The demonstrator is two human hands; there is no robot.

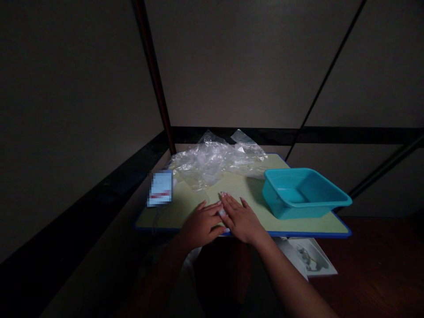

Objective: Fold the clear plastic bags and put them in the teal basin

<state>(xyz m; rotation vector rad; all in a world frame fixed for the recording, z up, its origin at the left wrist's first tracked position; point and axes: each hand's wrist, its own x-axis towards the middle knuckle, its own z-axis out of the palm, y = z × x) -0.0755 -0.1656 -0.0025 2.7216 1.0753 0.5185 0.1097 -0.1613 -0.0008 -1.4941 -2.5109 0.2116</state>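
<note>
Both hands lie near the front edge of a pale green table (185, 210) with a blue rim. My left hand (202, 224) rests palm down with its fingers apart, pointing to the right. Beside it my right hand (240, 217) is spread flat, its fingers reaching forward and left. The fingertips of the two hands meet or nearly meet. A small whitish piece (221, 212) shows between them, partly covered by the fingers. Neither hand visibly grips it.
Crumpled clear plastic bags (212, 157) are heaped along the table's back. A turquoise basin (298, 210) stands at the right. A phone-like device (161, 187), blurred, is at the left edge. Walls close in behind and left. A white tray-like object (324, 265) is below the table.
</note>
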